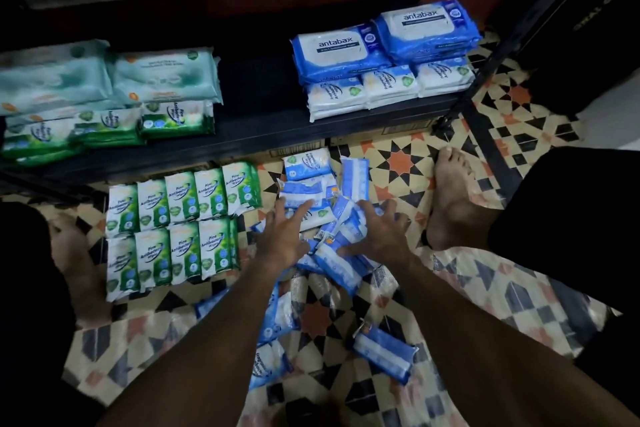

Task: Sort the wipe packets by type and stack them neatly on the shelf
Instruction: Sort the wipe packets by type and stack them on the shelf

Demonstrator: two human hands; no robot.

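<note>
Blue-and-white wipe packets [311, 184] lie in a loose, crinkled heap on the star-patterned tile floor [398, 163], just short of the dark shelf's [263, 135] front edge. The shelf board shows bare between the teal packs [104, 76] at left and the glossy Antabax packs [343, 48] at right. Two tidy rows of green pine wipe packets [173, 229] hem the heap on the left, and a bare foot [453, 198] on the right. The left hand [284, 236] and right hand [381, 236] rest on the heap, fingers spread, gripping nothing.
</note>
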